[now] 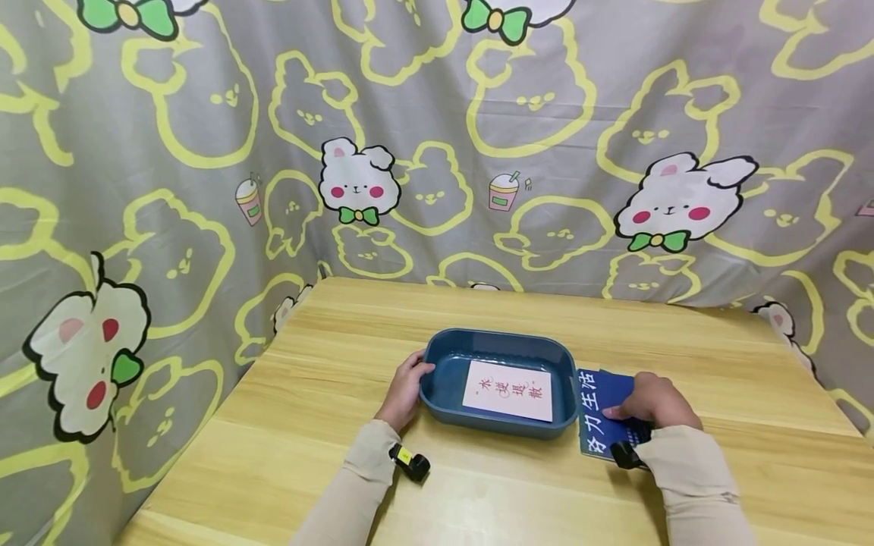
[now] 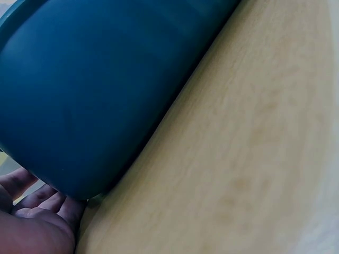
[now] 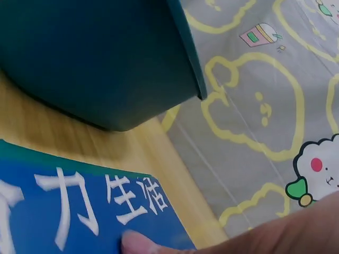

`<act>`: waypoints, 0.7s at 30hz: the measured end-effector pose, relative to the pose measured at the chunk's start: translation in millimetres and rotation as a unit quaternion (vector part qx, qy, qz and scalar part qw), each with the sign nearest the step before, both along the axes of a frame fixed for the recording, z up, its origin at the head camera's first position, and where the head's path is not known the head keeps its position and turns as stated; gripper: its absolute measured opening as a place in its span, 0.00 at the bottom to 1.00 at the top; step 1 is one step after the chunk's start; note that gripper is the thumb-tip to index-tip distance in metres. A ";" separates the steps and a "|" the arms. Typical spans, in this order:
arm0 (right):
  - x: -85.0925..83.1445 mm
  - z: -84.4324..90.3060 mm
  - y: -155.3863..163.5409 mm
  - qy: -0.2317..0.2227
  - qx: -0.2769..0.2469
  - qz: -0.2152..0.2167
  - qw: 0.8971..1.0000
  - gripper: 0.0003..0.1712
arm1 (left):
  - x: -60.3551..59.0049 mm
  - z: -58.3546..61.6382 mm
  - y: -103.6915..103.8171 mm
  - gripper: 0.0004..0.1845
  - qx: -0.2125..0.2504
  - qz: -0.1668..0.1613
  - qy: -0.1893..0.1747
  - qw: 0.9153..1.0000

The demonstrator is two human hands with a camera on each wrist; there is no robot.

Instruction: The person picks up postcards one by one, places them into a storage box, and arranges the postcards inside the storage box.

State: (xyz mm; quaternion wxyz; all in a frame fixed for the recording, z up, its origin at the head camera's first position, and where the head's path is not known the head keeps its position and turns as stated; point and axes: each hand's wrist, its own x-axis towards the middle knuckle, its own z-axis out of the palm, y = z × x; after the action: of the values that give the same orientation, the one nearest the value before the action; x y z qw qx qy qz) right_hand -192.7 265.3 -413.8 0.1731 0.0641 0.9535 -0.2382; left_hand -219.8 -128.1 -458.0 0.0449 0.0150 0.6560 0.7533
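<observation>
A dark blue plastic basin [image 1: 501, 339] stands on the table, with a white card [image 1: 508, 389] bearing red characters lying flat inside. My left hand [image 1: 407, 387] grips the basin's left end, thumb at the rim and fingers against the outer wall. In the left wrist view those fingers [image 2: 45, 203] touch the basin's lower corner. Just right of the basin lies a blue card [image 1: 599, 406] with white characters, another card's green edge showing from under it. My right hand [image 1: 655, 402] holds the blue card at its right side, thumb on top; its other fingers are partly hidden.
The pale wooden table [image 1: 300, 409] extends around the basin on all sides. A grey curtain [image 1: 423, 152] with yellow outlines and white cartoon rabbits hangs along the table's back and sides. Black camera straps [image 1: 412, 462] sit on both wrists.
</observation>
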 end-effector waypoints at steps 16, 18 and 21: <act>2.5 -9.4 19.3 0.035 -0.280 -0.086 0.956 0.10 | -4.0 -3.6 -2.7 0.25 -0.008 0.011 -0.001 1.000; 1.9 -9.3 21.6 0.046 -0.296 -0.086 0.950 0.14 | -3.2 -3.1 -2.1 0.25 -0.008 0.010 -0.002 1.000; 1.7 -8.2 24.2 0.064 -0.307 -0.100 0.944 0.23 | -2.6 -3.2 -0.6 0.25 -0.004 0.010 -0.008 1.000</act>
State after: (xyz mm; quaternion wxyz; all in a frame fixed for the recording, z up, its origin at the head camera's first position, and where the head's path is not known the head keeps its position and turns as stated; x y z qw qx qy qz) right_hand -191.0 289.5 -422.0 0.0986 0.0880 0.8316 -0.5394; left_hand -222.4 -128.7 -461.3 0.0424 0.0019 0.6585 0.7514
